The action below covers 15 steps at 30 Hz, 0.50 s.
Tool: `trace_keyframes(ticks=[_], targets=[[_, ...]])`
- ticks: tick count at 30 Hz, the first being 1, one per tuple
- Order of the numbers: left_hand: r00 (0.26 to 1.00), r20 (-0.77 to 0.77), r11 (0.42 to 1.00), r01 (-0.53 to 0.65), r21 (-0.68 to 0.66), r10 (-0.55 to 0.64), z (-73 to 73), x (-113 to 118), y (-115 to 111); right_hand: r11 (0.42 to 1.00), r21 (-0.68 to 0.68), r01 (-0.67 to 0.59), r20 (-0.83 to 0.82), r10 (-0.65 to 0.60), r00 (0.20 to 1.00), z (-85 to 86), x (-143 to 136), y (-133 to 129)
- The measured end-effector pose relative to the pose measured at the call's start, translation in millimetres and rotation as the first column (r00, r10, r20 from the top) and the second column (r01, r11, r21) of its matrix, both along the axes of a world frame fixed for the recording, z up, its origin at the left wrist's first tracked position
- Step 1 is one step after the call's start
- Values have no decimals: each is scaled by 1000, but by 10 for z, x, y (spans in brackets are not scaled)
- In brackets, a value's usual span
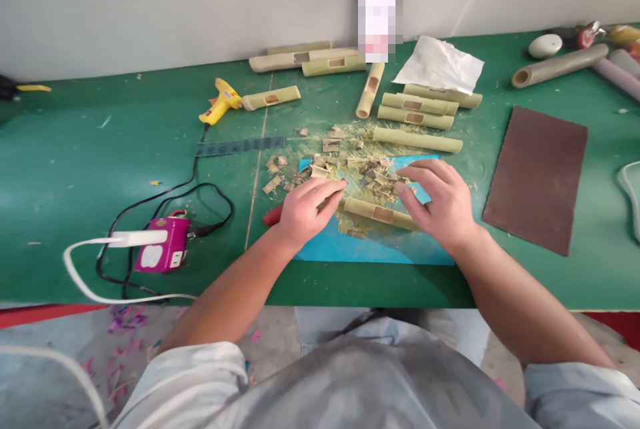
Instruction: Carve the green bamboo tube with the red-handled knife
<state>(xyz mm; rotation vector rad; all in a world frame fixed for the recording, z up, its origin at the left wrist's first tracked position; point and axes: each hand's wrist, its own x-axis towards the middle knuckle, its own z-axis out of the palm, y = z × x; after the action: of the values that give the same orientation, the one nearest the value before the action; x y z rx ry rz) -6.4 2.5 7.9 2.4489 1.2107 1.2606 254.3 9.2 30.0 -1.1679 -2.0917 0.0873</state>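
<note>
My left hand (311, 208) hovers low over the left part of a blue mat (370, 248), its fingers stretched forward with nothing visible in them. A red handle (273, 216) shows beside it, the rest hidden beneath the hand. My right hand (444, 201) is over the mat's right side, thumb and fingers apart. Between the hands lies a bamboo tube (383, 214) with a rectangular cut-out on its upper side; its right end is hidden by my right hand. Bamboo chips and shavings (377, 179) lie heaped just beyond the tube.
Several cut bamboo tubes (417, 139) lie farther back, some under a white tissue (440, 64). At left are a yellow glue gun (220, 102), a clear ruler (240, 146) and a magenta power adapter (163, 244) with cables. A brown sheet (537, 179) lies at right.
</note>
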Motion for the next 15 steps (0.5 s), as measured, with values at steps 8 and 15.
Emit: trace_keyframes(ticks=[8,15], targets=[[997,-25,997,-77,4,77,-31,6,-9,997,-80,-8,-71,3,997,-85,-5,-4],[986,67,980,-141,-137,151,-89,49,16,998,-44,-43,129,48,991,-115,-129,-71]])
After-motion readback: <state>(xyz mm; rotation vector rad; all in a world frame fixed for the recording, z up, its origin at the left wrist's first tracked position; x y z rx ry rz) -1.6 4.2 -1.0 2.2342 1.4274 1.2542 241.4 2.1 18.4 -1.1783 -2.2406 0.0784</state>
